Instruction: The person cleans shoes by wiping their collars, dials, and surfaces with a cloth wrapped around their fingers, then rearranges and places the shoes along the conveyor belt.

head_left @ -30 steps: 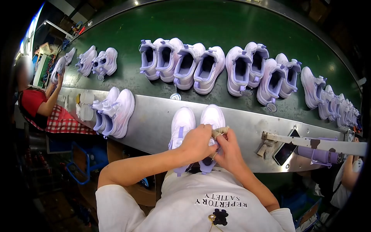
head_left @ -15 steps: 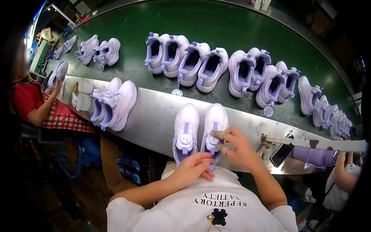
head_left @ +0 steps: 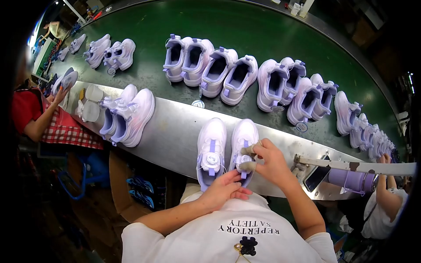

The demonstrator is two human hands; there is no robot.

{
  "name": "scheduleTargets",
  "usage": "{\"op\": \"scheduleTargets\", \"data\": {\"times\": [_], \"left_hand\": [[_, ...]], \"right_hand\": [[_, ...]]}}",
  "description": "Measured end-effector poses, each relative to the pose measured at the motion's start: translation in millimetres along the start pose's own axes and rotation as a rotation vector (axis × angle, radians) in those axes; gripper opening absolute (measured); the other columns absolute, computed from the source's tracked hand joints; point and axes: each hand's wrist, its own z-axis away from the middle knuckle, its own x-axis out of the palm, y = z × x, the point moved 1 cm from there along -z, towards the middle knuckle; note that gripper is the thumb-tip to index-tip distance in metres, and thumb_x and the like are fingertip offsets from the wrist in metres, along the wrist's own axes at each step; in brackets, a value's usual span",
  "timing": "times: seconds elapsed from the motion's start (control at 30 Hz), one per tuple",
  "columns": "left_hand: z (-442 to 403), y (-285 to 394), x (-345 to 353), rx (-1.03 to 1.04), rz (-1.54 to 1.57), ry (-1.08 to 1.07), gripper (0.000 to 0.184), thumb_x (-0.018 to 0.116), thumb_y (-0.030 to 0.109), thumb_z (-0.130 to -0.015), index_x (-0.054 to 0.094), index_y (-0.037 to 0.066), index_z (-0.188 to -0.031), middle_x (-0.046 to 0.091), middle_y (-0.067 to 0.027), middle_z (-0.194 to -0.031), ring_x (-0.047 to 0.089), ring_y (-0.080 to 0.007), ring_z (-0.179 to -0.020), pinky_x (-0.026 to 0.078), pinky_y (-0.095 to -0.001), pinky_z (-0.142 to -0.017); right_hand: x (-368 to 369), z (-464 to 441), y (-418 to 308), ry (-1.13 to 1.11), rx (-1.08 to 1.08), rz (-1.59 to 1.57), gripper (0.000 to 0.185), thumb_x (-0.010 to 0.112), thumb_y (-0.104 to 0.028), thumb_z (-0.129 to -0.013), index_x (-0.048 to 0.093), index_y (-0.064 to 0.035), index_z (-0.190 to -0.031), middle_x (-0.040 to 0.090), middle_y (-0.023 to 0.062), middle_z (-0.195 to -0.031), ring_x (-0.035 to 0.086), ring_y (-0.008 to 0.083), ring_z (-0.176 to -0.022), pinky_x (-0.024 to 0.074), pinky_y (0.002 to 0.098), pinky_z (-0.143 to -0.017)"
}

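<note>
Two white-and-lilac sneakers stand side by side in front of me, toes pointing away: the left sneaker and the right sneaker. Each has a round lacing dial on its tongue. My right hand, with beige covers on thumb and forefinger, grips the right sneaker's dial from the side. At the heel opening of that same shoe lies my left hand, palm partly up and fingers loosely stretched out. Its fingertips touch or overlap the collar; the exact contact is hidden.
The metal ledge carries another sneaker pair at left, a phone and a purple tumbler under a metal bar. Several sneakers line the green belt. A co-worker handles a shoe at far left.
My right hand shifts slightly while staying at the right sneaker's dial. My left hand moves a little at the heel. The co-worker's shoe changes angle, and the view shifts slightly.
</note>
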Motion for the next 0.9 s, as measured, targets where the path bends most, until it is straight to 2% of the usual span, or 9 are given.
{"op": "scheduleTargets", "data": {"times": [0.1,0.37,0.47,0.57,0.67,0.7,0.8,0.83,0.9], "left_hand": [[-1,-3,0,0.002,0.038,-0.002,0.046,0.04,-0.002,-0.095,0.031,-0.003,-0.14,0.04,-0.0143,-0.137,0.062,-0.0279,-0.104,0.054,-0.0357,-0.086],[-9,-10,3,0.015,0.067,-0.032,0.043,0.04,-0.002,-0.095,0.033,-0.003,-0.137,0.044,-0.0113,-0.124,0.061,-0.0296,-0.108,0.054,-0.036,-0.087],[-11,-12,6,0.02,0.042,-0.043,0.044,0.04,-0.002,-0.095,0.031,-0.003,-0.138,0.042,-0.0119,-0.127,0.06,-0.0302,-0.108,0.054,-0.0363,-0.087],[-12,-13,6,-0.011,0.039,-0.042,0.041,0.044,0.004,-0.097,0.036,-0.001,-0.137,0.048,-0.01,-0.121,0.061,-0.0268,-0.107,0.053,-0.0338,-0.085],[15,20,24,-0.192,-0.511,-0.063,0.034,0.047,0.012,-0.098,0.047,0.002,-0.131,0.056,-0.0071,-0.113,0.06,-0.021,-0.107,0.053,-0.0305,-0.082],[27,37,32,-0.184,-0.795,-0.089,0.028,0.058,0.015,-0.093,0.057,0.003,-0.118,0.06,-0.0076,-0.106,0.061,-0.0191,-0.1,0.051,-0.0297,-0.076],[23,52,14,0.908,-1.474,0.318,0.027,0.067,0.014,-0.085,0.061,0.002,-0.108,0.059,-0.0101,-0.101,0.061,-0.0226,-0.09,0.049,-0.0327,-0.071],[15,52,5,0.865,-1.426,0.44,0.03,0.073,0.014,-0.077,0.062,0.004,-0.103,0.056,-0.0103,-0.095,0.058,-0.0273,-0.082,0.047,-0.0356,-0.071],[1,48,-14,0.774,-1.42,0.358,0.029,0.072,0.014,-0.077,0.062,0.005,-0.103,0.054,-0.0098,-0.094,0.057,-0.0277,-0.083,0.047,-0.0354,-0.072]], "right_hand": [[-5,0,12,-0.059,-0.167,-0.041,0.043,0.079,-0.02,-0.07,0.07,-0.0138,-0.112,0.05,0.0059,-0.082,0.052,0.0183,-0.074,0.0447,0.0289,-0.069],[-8,9,8,-0.077,0.039,-0.191,0.04,0.078,-0.017,-0.072,0.07,-0.0146,-0.111,0.051,0.0046,-0.081,0.051,0.0164,-0.07,0.0442,0.0274,-0.067],[-3,12,10,-0.069,0.092,-0.094,0.038,0.077,-0.016,-0.073,0.07,-0.0142,-0.11,0.051,0.0046,-0.081,0.052,0.0156,-0.069,0.0441,0.0279,-0.065],[6,17,8,0.024,0.077,0.028,0.038,0.078,-0.016,-0.072,0.071,-0.0139,-0.11,0.051,0.0046,-0.08,0.051,0.0148,-0.068,0.0439,0.0289,-0.064],[-6,12,5,-0.069,0.108,-0.087,0.043,0.079,-0.017,-0.071,0.069,-0.0129,-0.112,0.051,0.0062,-0.084,0.053,0.0165,-0.076,0.0447,0.0285,-0.067],[-9,8,7,-0.037,0.049,-0.082,0.043,0.078,-0.017,-0.071,0.068,-0.0124,-0.113,0.051,0.0067,-0.086,0.053,0.0176,-0.08,0.0449,0.029,-0.069],[-14,-4,5,0.022,-0.108,-0.059,0.045,0.076,-0.017,-0.074,0.065,-0.0113,-0.117,0.051,0.0081,-0.092,0.053,0.0211,-0.091,0.0451,0.0309,-0.077],[-16,-13,-1,0.022,-0.147,-0.047,0.045,0.075,-0.017,-0.075,0.064,-0.0112,-0.119,0.051,0.0085,-0.094,0.053,0.0223,-0.094,0.0448,0.0318,-0.079],[-12,-30,-5,0.003,-0.197,-0.024,0.043,0.07,-0.018,-0.08,0.062,-0.0115,-0.121,0.052,0.0096,-0.097,0.053,0.0263,-0.095,0.0437,0.035,-0.084]]}}
